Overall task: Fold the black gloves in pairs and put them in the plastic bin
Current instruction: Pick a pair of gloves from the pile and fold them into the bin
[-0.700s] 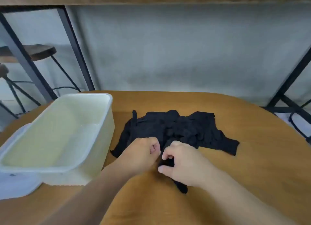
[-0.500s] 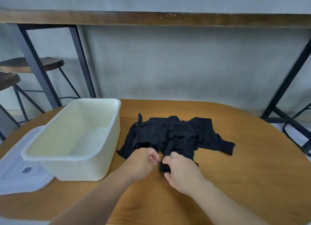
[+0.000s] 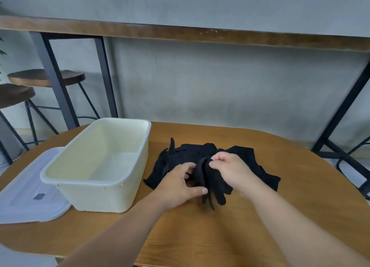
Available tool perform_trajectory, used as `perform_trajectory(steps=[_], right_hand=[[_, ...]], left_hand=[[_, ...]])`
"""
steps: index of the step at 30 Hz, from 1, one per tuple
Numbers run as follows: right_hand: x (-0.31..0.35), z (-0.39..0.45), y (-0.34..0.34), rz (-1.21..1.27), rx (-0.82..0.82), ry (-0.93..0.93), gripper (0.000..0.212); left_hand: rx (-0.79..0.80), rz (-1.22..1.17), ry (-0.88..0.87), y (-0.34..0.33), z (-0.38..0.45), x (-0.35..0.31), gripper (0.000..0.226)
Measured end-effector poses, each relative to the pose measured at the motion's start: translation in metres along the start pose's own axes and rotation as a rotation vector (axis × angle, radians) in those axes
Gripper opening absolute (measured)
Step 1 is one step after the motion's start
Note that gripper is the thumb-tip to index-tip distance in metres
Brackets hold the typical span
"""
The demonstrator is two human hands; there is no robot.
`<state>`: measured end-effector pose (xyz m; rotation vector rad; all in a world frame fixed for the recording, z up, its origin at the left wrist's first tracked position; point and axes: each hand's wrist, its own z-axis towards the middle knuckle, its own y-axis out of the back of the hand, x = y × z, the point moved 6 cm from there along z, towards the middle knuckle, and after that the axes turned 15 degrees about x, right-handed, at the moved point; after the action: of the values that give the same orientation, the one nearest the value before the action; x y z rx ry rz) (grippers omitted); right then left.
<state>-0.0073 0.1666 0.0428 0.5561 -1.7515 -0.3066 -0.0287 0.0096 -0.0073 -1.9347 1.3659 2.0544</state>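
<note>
There is a single view, taken from the person's head, looking forward and down across the tabletop (image 3: 300, 196). It sits close above the tabletop's near edge, so both forearms enter from the bottom of the frame and reach away from the lens. The wide angle bends the tabletop's far rim into a curve. Beyond that rim the view takes in a grey wall (image 3: 220, 90), and to the left of the tabletop, two stools (image 3: 46, 78).

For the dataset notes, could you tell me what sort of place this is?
Probably a café or lounge-style room: round-cornered wooden table, wooden bar stools under a high counter, bare grey wall.
</note>
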Motion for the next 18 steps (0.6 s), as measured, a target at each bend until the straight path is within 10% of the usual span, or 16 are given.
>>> perform_trajectory(steps=[5,18], right_hand=[[-0.003,-0.001,0.009,-0.008,0.079,-0.031,0.023],[0.035,0.001,0.007,-0.278,0.015,0.216,0.013]], left_hand=[[-0.193,0.046,-0.088,0.024,-0.003,-0.014,0.011],[-0.100,0.323,-0.157,0.055,-0.004,-0.061,0.018]])
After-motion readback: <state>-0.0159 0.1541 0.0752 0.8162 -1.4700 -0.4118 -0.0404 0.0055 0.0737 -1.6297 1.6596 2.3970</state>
